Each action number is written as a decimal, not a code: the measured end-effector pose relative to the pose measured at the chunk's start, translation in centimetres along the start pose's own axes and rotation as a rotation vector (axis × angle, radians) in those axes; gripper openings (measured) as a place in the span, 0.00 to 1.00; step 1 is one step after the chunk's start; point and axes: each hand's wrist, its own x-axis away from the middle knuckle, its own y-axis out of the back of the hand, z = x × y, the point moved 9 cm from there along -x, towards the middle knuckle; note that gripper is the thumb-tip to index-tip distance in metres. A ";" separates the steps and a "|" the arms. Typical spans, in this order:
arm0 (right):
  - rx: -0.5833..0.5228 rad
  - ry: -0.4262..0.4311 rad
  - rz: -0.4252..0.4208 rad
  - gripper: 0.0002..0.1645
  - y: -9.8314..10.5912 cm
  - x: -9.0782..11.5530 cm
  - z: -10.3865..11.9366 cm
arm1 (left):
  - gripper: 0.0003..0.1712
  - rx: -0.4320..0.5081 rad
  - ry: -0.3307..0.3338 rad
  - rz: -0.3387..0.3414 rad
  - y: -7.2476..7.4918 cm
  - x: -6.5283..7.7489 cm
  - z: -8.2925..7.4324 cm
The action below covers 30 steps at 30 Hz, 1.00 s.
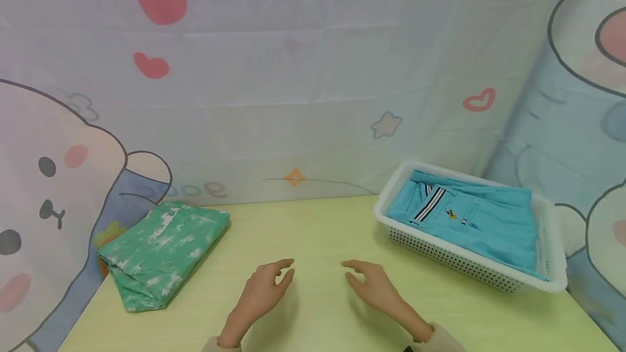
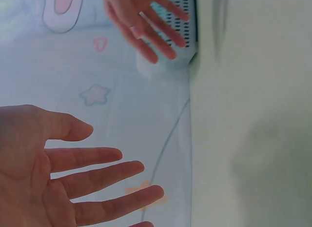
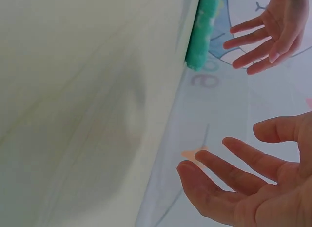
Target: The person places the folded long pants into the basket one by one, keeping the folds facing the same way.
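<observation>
My left hand (image 1: pixel 263 292) hovers over the near middle of the table, fingers loosely extended and holding nothing. Facing it across a gap, my right hand (image 1: pixel 375 288) is held the same way, also with nothing in it. To the left lies a folded green cloth with white blotches (image 1: pixel 163 251), nearest the left hand but apart from it. On the right, a white plastic basket (image 1: pixel 455 257) holds folded blue clothing (image 1: pixel 489 221) with a striped trim and a small embroidered emblem. The right wrist view shows the green cloth's edge (image 3: pixel 201 41); the left wrist view shows the basket's perforated side (image 2: pixel 183 29).
A pale yellow-green tabletop (image 1: pixel 313 232) carries the cloth and basket. Behind it hangs a light curtain (image 1: pixel 274 80) printed with hearts, stars and cartoon animals, which also runs along the left and right sides.
</observation>
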 end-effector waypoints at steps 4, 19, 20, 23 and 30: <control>-0.057 -0.028 0.017 0.15 -0.6 -0.7 -0.2 | 0.16 0.088 0.076 -0.071 1.7 0.0 1.6; -0.618 -0.292 0.245 0.26 -4.4 -3.1 -0.9 | 0.16 0.170 0.222 -0.238 5.9 0.7 6.3; -0.643 -0.307 0.253 0.27 -4.7 -3.2 -0.9 | 0.16 0.178 0.230 -0.243 6.1 0.7 6.6; -0.705 -0.342 0.267 0.27 -5.5 -3.6 -0.8 | 0.17 0.200 0.267 -0.256 6.7 0.9 7.5; -0.813 -0.381 0.298 0.25 -7.3 -4.3 -0.1 | 0.19 0.317 0.329 -0.271 7.3 1.5 9.3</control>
